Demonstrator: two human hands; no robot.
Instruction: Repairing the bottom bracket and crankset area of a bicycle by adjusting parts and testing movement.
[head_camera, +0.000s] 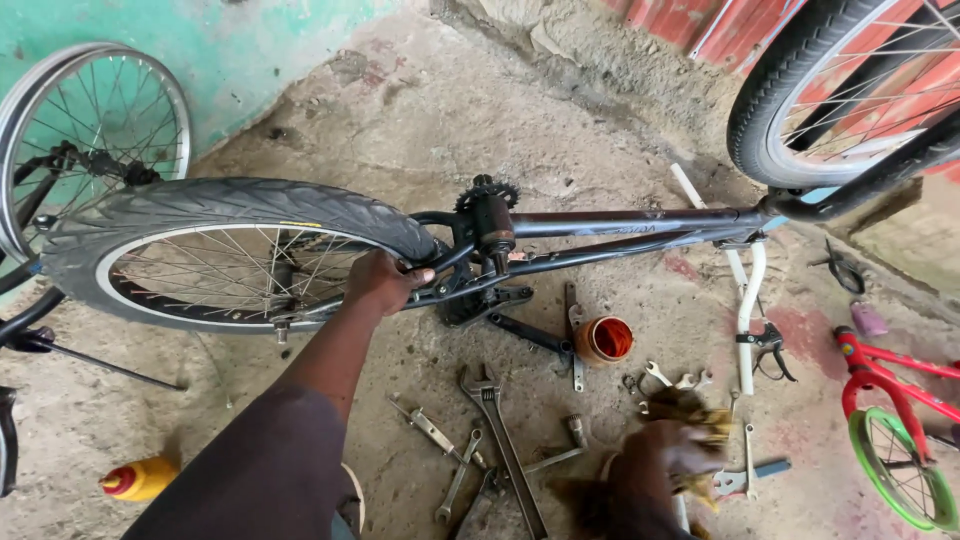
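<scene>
An upturned dark bicycle frame (620, 222) lies across the view, its rear wheel (230, 245) at the left. My left hand (385, 282) grips the chainstay beside the rear tyre, just left of the crank and small sprocket (487, 200). My right hand (668, 460) is blurred low in the view and holds a brownish-yellow rag (690, 408) above the tools on the ground.
Several wrenches, with a large adjustable spanner (500, 435) among them, lie on the concrete floor. An orange cup (603, 339) stands by them. White handlebars (748, 300), a red child's bike (890, 400), a yellow bottle (140, 478), a bare wheel rim (95, 120) and a front wheel (850, 80) surround the spot.
</scene>
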